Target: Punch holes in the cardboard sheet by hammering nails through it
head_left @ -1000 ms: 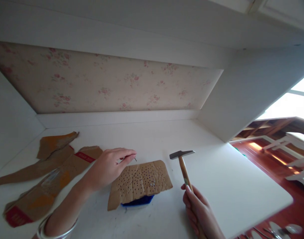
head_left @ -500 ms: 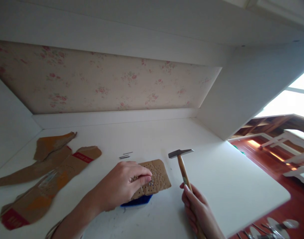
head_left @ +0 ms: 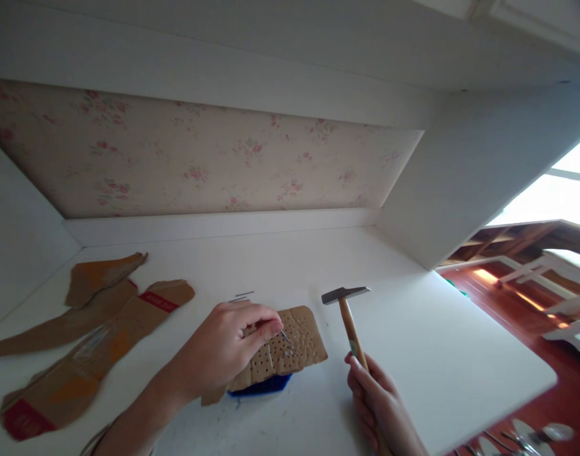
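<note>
My left hand point(head_left: 235, 335) pinches a thin nail point(head_left: 285, 337) between thumb and fingertips. The nail slants down toward a piece of cardboard point(head_left: 306, 332) dotted with many small holes. Several small grey nail heads point(head_left: 288, 351) show on the cardboard near the nail's lower end. Beneath the cardboard, a blue object point(head_left: 264, 386) sticks out at the near edge. In my right hand point(head_left: 380, 399), a hammer point(head_left: 350, 323) is gripped by its wooden handle. Its metal head is raised to the right of the cardboard, apart from it. Loose nails point(head_left: 244, 294) lie behind my left hand, partly hidden.
Torn cardboard pieces point(head_left: 99, 354) with red and orange patches lie on the left of the white tabletop point(head_left: 442, 342). A white side panel point(head_left: 454, 158) rises at the right, and a shelf hangs overhead. Past the table's right edge are a red floor and white furniture point(head_left: 565, 272).
My left hand has shifted slightly left, back from the nail heads. The nail in its fingertips now shows. The hammer stays nearly where it was.
</note>
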`<state>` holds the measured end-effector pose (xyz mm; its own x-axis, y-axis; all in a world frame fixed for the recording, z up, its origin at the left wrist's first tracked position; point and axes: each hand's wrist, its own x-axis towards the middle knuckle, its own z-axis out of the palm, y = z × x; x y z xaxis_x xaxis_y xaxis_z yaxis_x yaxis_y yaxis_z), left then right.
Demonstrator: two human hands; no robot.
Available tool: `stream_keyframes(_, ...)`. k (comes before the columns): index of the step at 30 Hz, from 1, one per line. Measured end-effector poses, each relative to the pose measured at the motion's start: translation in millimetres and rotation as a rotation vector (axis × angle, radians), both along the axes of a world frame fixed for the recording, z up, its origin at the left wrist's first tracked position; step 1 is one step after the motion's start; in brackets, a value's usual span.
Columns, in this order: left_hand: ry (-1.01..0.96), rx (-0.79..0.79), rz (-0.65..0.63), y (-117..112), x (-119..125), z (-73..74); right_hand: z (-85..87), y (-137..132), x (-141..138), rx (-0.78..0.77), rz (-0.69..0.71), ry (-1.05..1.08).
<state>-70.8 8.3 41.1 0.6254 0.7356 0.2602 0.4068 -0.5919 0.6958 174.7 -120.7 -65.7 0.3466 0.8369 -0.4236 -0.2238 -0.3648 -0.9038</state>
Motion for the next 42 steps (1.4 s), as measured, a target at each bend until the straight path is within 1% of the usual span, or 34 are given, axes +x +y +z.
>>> stream_keyframes(10,-0.036,-0.013,0.000,-3.0,14.7,-12.9,1.3,0.2,-0.6,-0.008,-0.008,-0.014)
stream_keyframes(16,-0.074,-0.007,0.033,-3.2,18.0,-19.1,-0.6,-0.3,0.6,-0.001,0.003,-0.008)
stream_keyframes(22,-0.090,0.050,0.102,-5.5,24.0,-33.8,-0.5,-0.1,-0.7,-0.010,-0.035,0.010)
stream_keyframes(25,-0.095,0.078,0.087,-6.2,27.6,-39.3,0.4,0.0,-1.5,-0.006,-0.030,0.001)
stream_keyframes(31,-0.071,0.150,0.073,-7.0,30.1,-40.6,1.8,0.3,-1.7,-0.005,-0.024,-0.002)
stream_keyframes(37,-0.112,0.215,0.045,-7.9,30.3,-41.0,0.1,0.3,0.0,0.015,-0.012,0.009)
stream_keyframes(42,-0.102,0.259,0.036,-7.1,29.1,-42.6,1.0,-0.1,-1.5,0.012,-0.035,0.003)
